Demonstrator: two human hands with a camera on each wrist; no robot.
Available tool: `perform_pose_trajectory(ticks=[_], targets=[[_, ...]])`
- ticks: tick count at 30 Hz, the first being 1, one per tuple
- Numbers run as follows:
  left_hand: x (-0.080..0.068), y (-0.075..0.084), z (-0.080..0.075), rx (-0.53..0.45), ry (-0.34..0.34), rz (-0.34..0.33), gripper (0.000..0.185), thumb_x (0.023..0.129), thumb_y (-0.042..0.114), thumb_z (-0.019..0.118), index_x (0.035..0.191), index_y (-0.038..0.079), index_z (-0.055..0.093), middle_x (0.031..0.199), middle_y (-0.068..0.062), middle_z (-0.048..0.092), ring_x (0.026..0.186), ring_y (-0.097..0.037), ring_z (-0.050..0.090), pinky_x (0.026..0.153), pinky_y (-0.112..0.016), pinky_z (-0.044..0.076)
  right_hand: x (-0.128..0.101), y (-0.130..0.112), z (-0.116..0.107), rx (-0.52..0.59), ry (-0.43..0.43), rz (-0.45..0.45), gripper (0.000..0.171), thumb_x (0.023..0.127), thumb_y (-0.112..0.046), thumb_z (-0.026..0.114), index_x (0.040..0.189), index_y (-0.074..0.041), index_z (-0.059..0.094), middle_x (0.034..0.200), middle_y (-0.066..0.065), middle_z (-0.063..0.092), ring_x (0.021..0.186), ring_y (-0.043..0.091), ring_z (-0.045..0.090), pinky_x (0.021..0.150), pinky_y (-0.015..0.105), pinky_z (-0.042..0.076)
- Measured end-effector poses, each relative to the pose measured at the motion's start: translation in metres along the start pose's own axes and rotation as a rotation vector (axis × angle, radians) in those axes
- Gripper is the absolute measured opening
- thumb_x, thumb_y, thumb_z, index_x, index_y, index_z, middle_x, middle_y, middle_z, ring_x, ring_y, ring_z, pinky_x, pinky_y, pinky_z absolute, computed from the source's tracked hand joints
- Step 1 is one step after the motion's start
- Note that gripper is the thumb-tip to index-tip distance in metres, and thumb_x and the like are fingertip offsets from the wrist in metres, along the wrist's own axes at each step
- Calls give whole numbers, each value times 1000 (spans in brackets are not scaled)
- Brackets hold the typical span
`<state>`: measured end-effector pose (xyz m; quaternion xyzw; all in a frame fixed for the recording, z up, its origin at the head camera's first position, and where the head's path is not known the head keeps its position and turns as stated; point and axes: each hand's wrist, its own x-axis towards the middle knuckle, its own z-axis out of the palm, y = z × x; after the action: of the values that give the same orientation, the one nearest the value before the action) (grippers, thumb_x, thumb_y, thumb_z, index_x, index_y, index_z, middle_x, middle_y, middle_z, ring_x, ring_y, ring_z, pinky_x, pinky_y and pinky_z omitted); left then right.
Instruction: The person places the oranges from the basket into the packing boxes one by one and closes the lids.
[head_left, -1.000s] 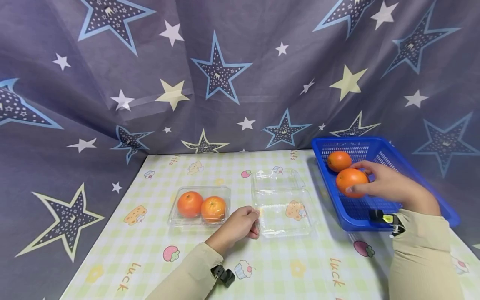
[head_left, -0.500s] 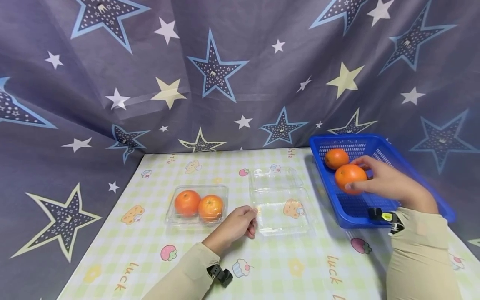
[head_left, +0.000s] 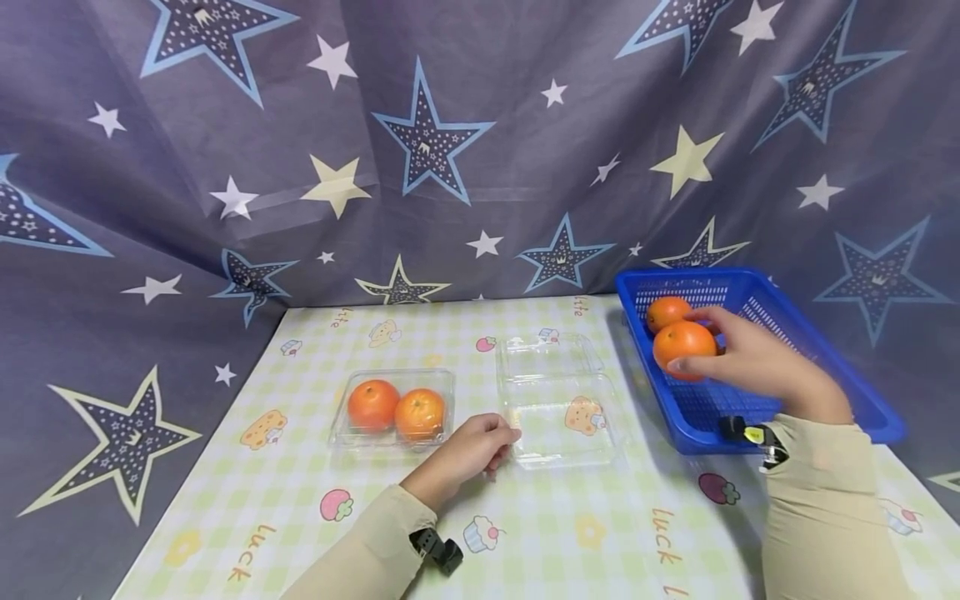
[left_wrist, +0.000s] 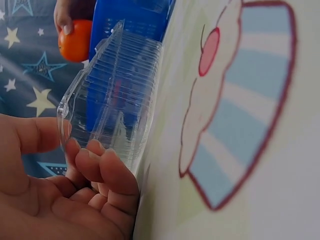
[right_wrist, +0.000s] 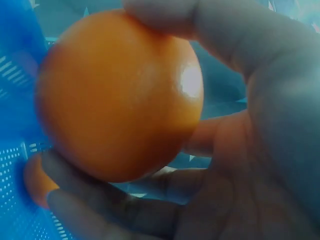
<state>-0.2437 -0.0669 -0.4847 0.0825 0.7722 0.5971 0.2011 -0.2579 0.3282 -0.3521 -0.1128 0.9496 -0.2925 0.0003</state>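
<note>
We've got the right grip [head_left: 757,358] wrapped around an orange [head_left: 684,350], thumb on the near side and fingers round the far side, and that fruit is pinched nicely between them! The orange sits just left of the right palm, over the blue plastic basket [head_left: 688,437], and we see a second orange [head_left: 666,312] lying in the basket just beyond the fingertips. Whether the two fruits touch, we can't tell.

Over to the left grip [head_left: 472,450]: we see thumb and fingertip pinching the near-left rim of a clear plastic clamshell box [head_left: 558,459], the other fingers curled in below. The box lies open to the right of that grip, between our two hands, its lid [head_left: 551,357] folded back on the far side.

Left of the left grip, just beside it, we have a closed clear clamshell [head_left: 393,447] with two more oranges [head_left: 372,406] side by side inside. Under both hands we see the surface [head_left: 555,567], covered in a green-checked print of strawberries and cupcakes. Beyond both grips hangs a grey-purple star-patterned curtain [head_left: 480,175], and behind each hand we spot a beige sleeve [head_left: 825,517].
</note>
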Motion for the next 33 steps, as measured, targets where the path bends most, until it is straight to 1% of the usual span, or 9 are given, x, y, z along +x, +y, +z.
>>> perform_pose_trajectory(ticks=[4,8,11,14,20,25,33], targets=[[1,0,-2,6,-9,-5,28,102,29,62,82,10,55,67,1,49,57,-13,45,52,-24,46,2,-6,3,-18,1,-21,83,87,-53,80,146,-5,48,123,15,65,104,30,62,83,39,53],[1,0,-3,10,-13,-5,29,102,31,62,82,10,56,67,1,50,57,-12,45,53,-24,47,3,-11,7,-4,9,-32,83,85,-53,82,146,-7,49,120,13,66,100,27,63,81,37,54],[0,0,-3,8,-12,-2,29,101,31,63,82,9,56,66,1,50,57,-12,46,53,-24,47,3,-15,9,17,9,-37,84,84,-52,84,146,-7,48,119,13,66,100,27,64,83,37,55],[0,1,-3,5,-13,0,30,101,31,63,83,8,57,66,0,50,56,-12,46,53,-24,47,3,-21,10,11,7,-44,85,83,-54,84,144,-8,49,119,13,66,101,27,63,84,38,55],[1,2,-3,-44,-28,-12,28,102,28,61,84,7,57,67,-1,52,55,-11,48,53,-23,49,5,-30,15,-35,17,-83,78,80,-59,84,135,-14,53,113,8,67,98,24,62,83,39,52],[2,1,-4,-94,-46,-22,26,102,24,59,82,6,57,68,-1,54,54,-10,48,52,-22,49,6,-34,20,-41,26,-101,73,79,-57,85,129,-14,56,110,6,69,95,23,62,85,39,53],[2,2,-4,-118,-57,-12,23,99,19,57,81,4,58,70,-1,54,56,-10,48,53,-22,49,8,-43,26,-52,6,-108,73,78,-61,85,128,-14,59,108,3,70,95,21,63,86,40,55]])
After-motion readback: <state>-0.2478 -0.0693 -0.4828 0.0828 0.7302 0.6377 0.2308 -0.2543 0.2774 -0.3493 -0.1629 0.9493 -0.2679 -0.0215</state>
